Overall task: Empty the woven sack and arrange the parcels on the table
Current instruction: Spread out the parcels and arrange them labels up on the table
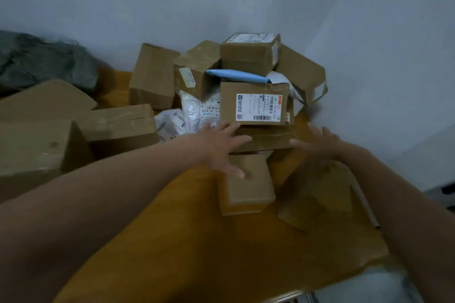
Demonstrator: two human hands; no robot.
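Brown cardboard parcels lie heaped at the far corner of the yellow-topped table (192,241). A box with a white shipping label (256,103) sits on a flat brown box (268,139). My left hand (221,147) reaches in with fingers spread, its fingertips touching the left side of the flat box. My right hand (317,142), blurred, has straight fingers at the flat box's right end. A small brown box (248,183) sits just below my left hand. The grey-green woven sack (41,64) lies crumpled at the far left.
Large brown boxes (37,145) fill the left side. White plastic mailers (187,115) and a blue envelope (236,76) are wedged in the heap. A tilted box (317,194) lies under my right forearm. Walls close in behind and to the right.
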